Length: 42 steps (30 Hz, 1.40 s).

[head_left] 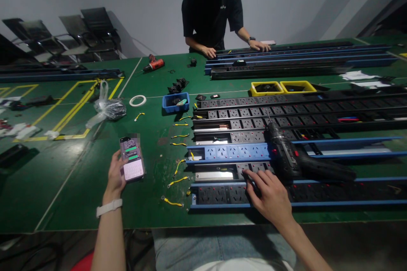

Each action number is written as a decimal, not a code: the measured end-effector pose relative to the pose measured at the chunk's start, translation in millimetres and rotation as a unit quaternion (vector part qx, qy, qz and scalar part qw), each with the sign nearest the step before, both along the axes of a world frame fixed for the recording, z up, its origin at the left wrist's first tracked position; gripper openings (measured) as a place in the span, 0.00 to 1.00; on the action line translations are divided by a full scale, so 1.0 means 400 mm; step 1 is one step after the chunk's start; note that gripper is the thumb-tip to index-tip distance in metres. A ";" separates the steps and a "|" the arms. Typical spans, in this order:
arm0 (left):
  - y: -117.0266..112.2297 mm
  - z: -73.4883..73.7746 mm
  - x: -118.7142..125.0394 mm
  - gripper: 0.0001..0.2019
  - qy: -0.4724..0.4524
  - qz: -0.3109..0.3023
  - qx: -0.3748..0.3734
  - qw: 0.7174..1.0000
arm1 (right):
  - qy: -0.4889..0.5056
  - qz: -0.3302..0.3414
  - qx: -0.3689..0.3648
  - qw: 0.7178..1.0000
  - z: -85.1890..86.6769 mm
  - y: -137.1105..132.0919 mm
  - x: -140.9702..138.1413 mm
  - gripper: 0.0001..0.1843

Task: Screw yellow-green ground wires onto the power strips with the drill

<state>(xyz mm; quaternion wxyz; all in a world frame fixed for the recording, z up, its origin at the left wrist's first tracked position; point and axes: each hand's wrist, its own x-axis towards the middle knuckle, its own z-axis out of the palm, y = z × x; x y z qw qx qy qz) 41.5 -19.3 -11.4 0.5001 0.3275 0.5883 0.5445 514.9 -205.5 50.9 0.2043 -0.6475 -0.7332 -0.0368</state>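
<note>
Green worktable [152, 93], long socket strips laid in rows. Left hand [116, 175] grips a phone [131, 158], fingers wrapped round its edge. Right hand [270, 197] rests on the nearest black socket strip [219, 194], fingers slightly spread, fingertips beside a cordless drill [286, 152]. Yellow wires [178, 180] lie between.

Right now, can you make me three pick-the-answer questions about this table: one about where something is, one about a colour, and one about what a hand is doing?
1. Where does the black drill lie?
A. on the power strips
B. in the blue bin
C. on a chair

2. What colour are the two trays at the far side?
A. red
B. yellow
C. white

3. What is the left hand doing?
A. resting flat
B. holding a phone
C. pulling a wire

Answers:
1 A, it lies across the power strips.
2 B, both rims are yellow.
3 B, its grip is closed around the lit phone; the right hand touches a strip.
</note>
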 end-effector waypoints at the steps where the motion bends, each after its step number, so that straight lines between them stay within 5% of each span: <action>1: 0.001 -0.001 0.000 0.38 0.000 0.000 -0.003 1.000 | 0.000 0.000 0.001 1.000 0.000 0.000 0.000 0.17; 20: 0.010 -0.026 -0.017 0.44 0.015 -0.002 0.004 1.000 | 0.001 -0.001 -0.006 1.000 -0.003 -0.002 0.000 0.17; 42: -0.001 0.009 0.008 0.52 -0.016 -0.074 0.023 0.997 | 0.006 0.001 -0.006 1.000 -0.001 0.000 0.000 0.17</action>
